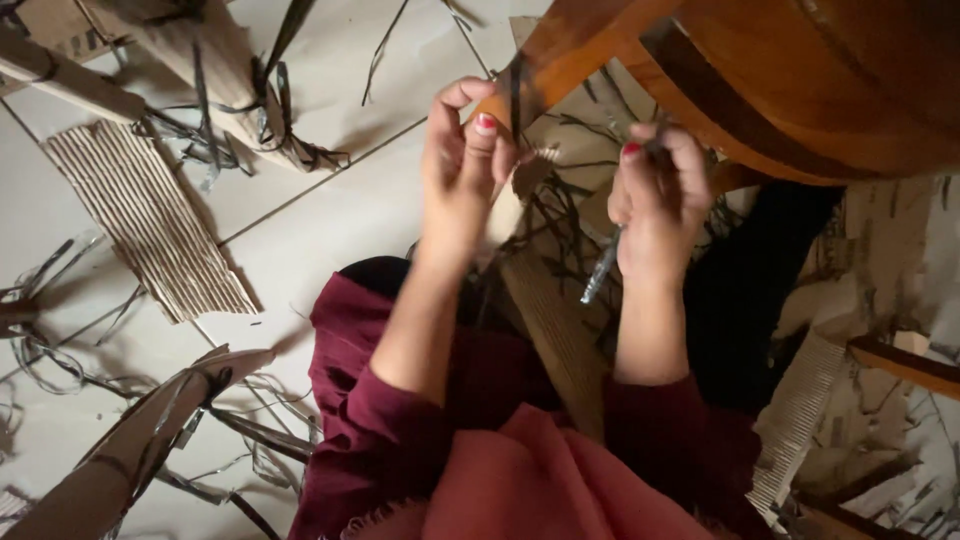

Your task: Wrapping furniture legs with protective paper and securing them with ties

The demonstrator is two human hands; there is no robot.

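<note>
From the head camera, both forearms rose away from the body. The left hand [462, 170] pinched a thin dark strip [516, 95] between thumb and forefinger, just above its fingertips. Just beside it, the right hand [657, 205] was closed around a slim metal tool [603, 265], its end jutting below the palm.

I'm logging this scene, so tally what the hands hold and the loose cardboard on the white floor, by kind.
Dark strips pinched in the left hand: 1
Pens gripped in the right hand: 1
Ribbed cardboard sheets lying flat: 1
Cardboard tubes: 2
Total: 5
</note>
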